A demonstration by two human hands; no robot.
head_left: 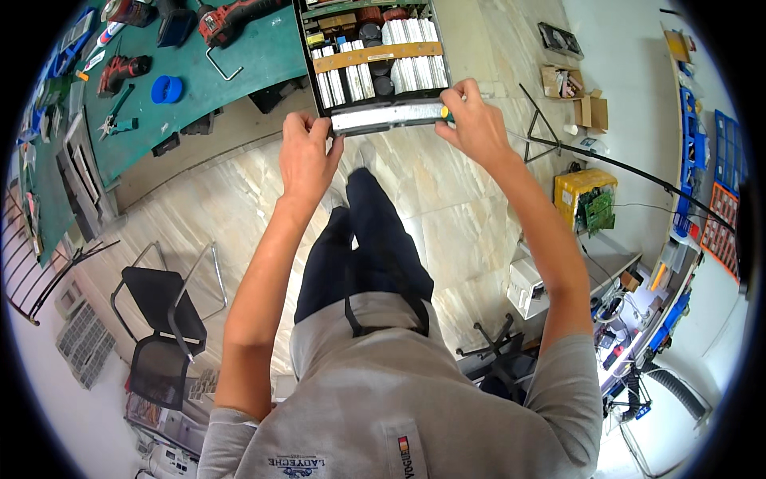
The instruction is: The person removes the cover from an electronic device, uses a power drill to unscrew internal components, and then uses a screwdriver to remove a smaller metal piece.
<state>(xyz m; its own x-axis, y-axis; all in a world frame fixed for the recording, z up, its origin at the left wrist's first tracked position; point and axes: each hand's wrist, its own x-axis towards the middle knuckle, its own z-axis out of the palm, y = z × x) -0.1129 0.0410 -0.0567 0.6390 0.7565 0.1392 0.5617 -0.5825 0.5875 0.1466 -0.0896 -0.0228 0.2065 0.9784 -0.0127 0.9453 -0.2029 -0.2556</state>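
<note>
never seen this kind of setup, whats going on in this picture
There's no robot here: these are a person's own bare hands. The one picture comes from a wide fisheye camera on their head, looking down, so edges bend. The left hand pinches the left end of a silver strip along the near edge of an open case packed with parts. The right hand is at the other end, beside a small yellow item; its grip is hard to make out. On the green worktable lie red power tools, a blue round container and a bent metal rod.
</note>
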